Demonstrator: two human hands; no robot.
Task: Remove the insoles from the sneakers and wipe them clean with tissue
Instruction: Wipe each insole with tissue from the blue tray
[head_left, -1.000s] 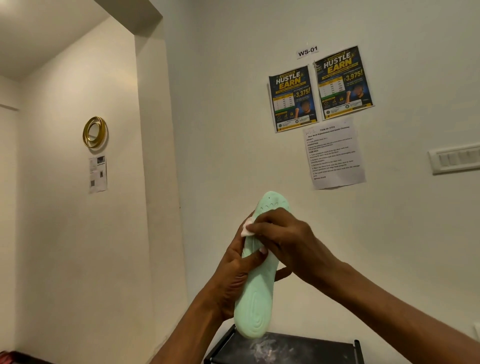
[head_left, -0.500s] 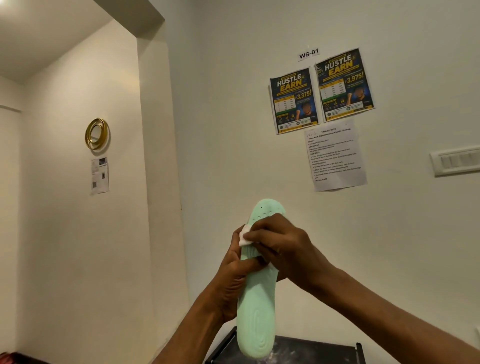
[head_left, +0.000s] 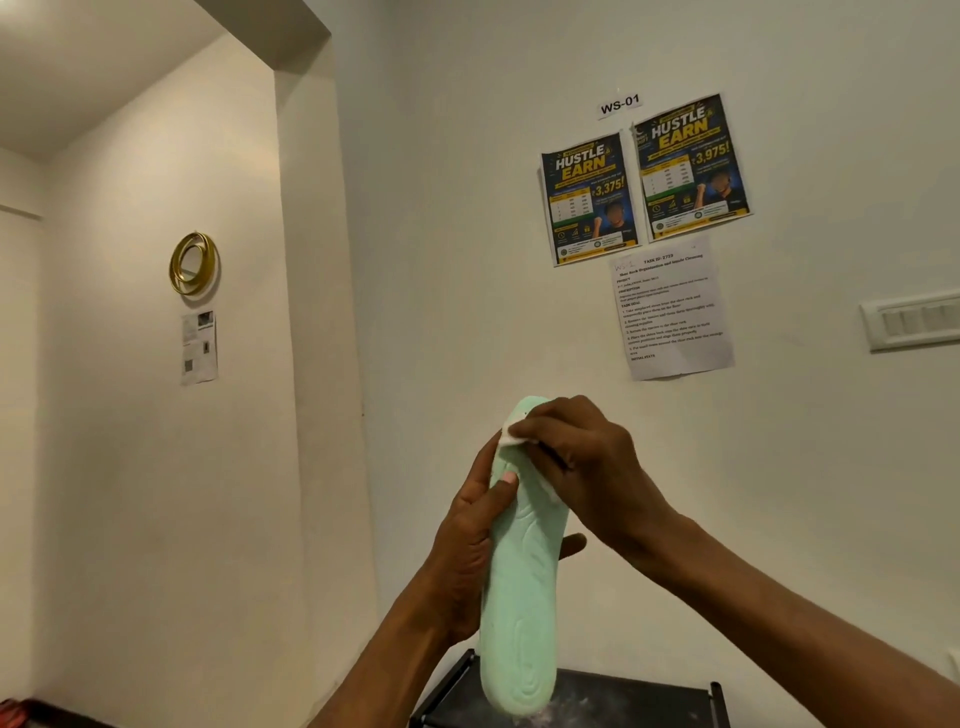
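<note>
Held upright near the middle of the scene: a mint-green insole (head_left: 519, 597), toe end up, heel end down, in front of a pale wall (head_left: 467, 260). Left hand (head_left: 470, 551) wrapped around the insole's left edge at mid-length, thumb laid across the front face, fingers curled behind, one fingertip peeking out on the right side. Closed firmly on the insole. Right hand (head_left: 582, 467) bent over the toe end from the right, fingertips pinching a small wad of white tissue (head_left: 511, 435) and pressing it against the insole's upper left edge. Pinch tight, only a corner of tissue showing past the fingertips.

Below the heel, a dark rack top (head_left: 623, 699) with black rails at its left and right corners; pale dusty smudges on its surface, just beside the insole's heel. Cannot tell whether the heel touches the rack or hangs just above it. No sneakers in sight, and nothing visibly held in any container.

On the far wall to the right, two dark posters (head_left: 644, 179) side by side under a small "WS-01" label (head_left: 619, 104), a printed sheet (head_left: 672, 309) beneath them, and a switch plate (head_left: 914, 322) at the right edge. On the left wall, a gold ring ornament (head_left: 193, 264) above a small paper notice (head_left: 199, 347).
</note>
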